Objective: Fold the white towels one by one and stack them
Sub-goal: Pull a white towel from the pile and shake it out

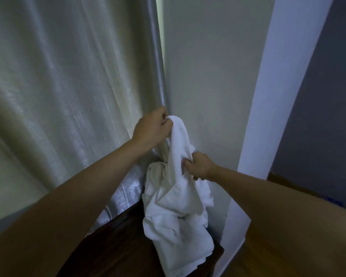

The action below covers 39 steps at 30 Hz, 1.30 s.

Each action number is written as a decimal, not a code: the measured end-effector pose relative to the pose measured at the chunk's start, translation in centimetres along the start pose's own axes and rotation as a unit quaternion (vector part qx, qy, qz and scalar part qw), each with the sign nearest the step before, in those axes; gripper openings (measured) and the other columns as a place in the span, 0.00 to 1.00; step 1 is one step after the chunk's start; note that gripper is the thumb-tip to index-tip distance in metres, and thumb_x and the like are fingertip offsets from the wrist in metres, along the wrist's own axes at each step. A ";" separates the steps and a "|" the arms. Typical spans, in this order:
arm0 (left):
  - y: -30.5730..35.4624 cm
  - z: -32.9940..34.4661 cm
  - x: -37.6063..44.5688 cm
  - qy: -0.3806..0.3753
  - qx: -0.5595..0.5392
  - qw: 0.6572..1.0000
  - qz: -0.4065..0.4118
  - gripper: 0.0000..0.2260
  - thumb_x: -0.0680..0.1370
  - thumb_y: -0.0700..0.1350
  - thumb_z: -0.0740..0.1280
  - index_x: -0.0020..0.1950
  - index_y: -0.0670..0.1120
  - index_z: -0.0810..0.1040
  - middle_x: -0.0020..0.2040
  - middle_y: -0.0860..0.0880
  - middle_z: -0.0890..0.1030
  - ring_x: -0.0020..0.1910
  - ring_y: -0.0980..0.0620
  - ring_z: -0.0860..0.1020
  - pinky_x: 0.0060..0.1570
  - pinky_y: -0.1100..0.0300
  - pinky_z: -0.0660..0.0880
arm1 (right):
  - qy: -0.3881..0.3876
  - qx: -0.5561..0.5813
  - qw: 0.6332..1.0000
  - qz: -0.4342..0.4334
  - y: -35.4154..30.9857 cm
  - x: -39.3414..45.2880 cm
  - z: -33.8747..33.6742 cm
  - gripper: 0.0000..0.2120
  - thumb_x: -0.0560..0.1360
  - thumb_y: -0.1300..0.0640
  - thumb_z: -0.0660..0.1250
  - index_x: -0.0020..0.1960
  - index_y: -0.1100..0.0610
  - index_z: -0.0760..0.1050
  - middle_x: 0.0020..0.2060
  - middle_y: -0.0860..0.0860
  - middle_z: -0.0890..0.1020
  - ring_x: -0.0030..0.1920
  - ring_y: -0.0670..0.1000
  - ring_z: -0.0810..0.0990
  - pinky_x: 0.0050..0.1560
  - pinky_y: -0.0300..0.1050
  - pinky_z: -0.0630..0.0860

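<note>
- Left hand [151, 128] gripping top end of white towel [179, 140], raised.
- Right hand [200, 166] pinching same towel lower, right of left hand.
- Towel pile [176, 220] below both hands, on dark table [116, 244].
- No readable writing.

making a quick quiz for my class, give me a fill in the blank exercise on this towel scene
1. The left hand grips the top of a ____ towel.
2. The right hand grips the same towel ____ down than the left hand.
3. To the left of the hands hangs a pale ____.
4. The pile of towels lies on a dark ____ surface.

Missing words: white; lower; curtain; wooden
</note>
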<state>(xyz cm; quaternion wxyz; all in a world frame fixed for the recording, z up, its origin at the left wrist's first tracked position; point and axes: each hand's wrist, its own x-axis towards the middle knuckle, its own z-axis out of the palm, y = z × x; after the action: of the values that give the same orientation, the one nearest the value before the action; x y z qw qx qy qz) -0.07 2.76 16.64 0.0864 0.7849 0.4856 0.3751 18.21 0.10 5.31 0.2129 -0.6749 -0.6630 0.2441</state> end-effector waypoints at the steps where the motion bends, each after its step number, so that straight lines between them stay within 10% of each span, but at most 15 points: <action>1: 0.0 -0.1 -0.4 -0.004 -0.005 1.000 -0.007 0.07 0.78 0.49 0.62 0.48 0.46 0.74 0.40 0.45 0.83 0.40 0.40 0.82 0.45 0.45 0.80 | 0.005 0.023 1.000 -0.005 -0.5 0.1 -0.3 0.17 0.82 0.49 0.59 0.47 0.62 0.77 0.29 0.55 0.81 0.30 0.58 0.83 0.24 0.42 0.75; 8: -4.4 1.2 -3.7 -0.087 0.084 0.986 -0.116 0.19 0.82 0.60 0.57 0.57 0.46 0.74 0.50 0.42 0.84 0.43 0.40 0.83 0.41 0.51 0.79 | 0.122 0.142 0.978 -0.088 -4.4 0.9 -3.2 0.14 0.83 0.54 0.57 0.43 0.55 0.77 0.38 0.57 0.82 0.30 0.55 0.81 0.26 0.44 0.75; 11: -6.5 2.8 -5.7 -0.207 -0.054 0.952 -0.217 0.28 0.78 0.70 0.57 0.66 0.49 0.73 0.49 0.44 0.83 0.34 0.44 0.85 0.30 0.50 0.82 | 0.181 0.224 0.951 -0.110 -6.8 1.3 -4.9 0.13 0.82 0.58 0.58 0.43 0.56 0.77 0.38 0.55 0.81 0.35 0.55 0.80 0.30 0.47 0.76; 15: -6.3 4.4 -7.3 -0.286 -0.205 0.892 -0.285 0.41 0.67 0.79 0.64 0.73 0.58 0.64 0.58 0.51 0.77 0.47 0.42 0.84 0.32 0.53 0.81 | 0.205 0.272 0.929 -0.142 -10.3 1.3 -7.0 0.13 0.79 0.56 0.58 0.47 0.60 0.80 0.37 0.53 0.82 0.38 0.57 0.83 0.32 0.52 0.81; 26: -3.7 2.3 -3.2 0.000 -0.363 0.904 -0.225 0.06 0.81 0.41 0.66 0.57 0.48 0.76 0.51 0.45 0.82 0.43 0.48 0.85 0.36 0.53 0.83 | 0.237 0.277 0.912 -0.190 -13.6 -0.4 -9.3 0.13 0.78 0.56 0.57 0.49 0.58 0.80 0.43 0.56 0.84 0.43 0.59 0.84 0.41 0.56 0.82; 31: -1.9 -1.5 -0.9 0.059 -0.409 0.892 -0.181 0.05 0.81 0.41 0.67 0.51 0.51 0.80 0.42 0.47 0.86 0.44 0.44 0.86 0.40 0.45 0.85 | 0.227 0.258 0.934 -0.095 -11.3 0.3 -8.3 0.15 0.79 0.46 0.60 0.57 0.56 0.72 0.49 0.52 0.80 0.51 0.56 0.81 0.49 0.60 0.83; 39: -0.4 -6.3 1.0 0.054 -0.354 0.932 -0.052 0.19 0.80 0.36 0.69 0.69 0.48 0.71 0.61 0.48 0.79 0.57 0.52 0.80 0.45 0.54 0.84 | -0.038 0.392 0.918 0.040 -9.8 0.2 -7.4 0.43 0.65 0.21 0.61 0.76 0.33 0.57 0.79 0.47 0.59 0.69 0.69 0.67 0.47 0.67 0.82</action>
<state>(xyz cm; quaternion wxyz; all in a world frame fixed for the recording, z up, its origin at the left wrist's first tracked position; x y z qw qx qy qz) -4.35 2.35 21.37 0.3516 0.6559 0.3655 0.5590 15.04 0.90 17.14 0.4252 -0.5538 -0.4941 0.5180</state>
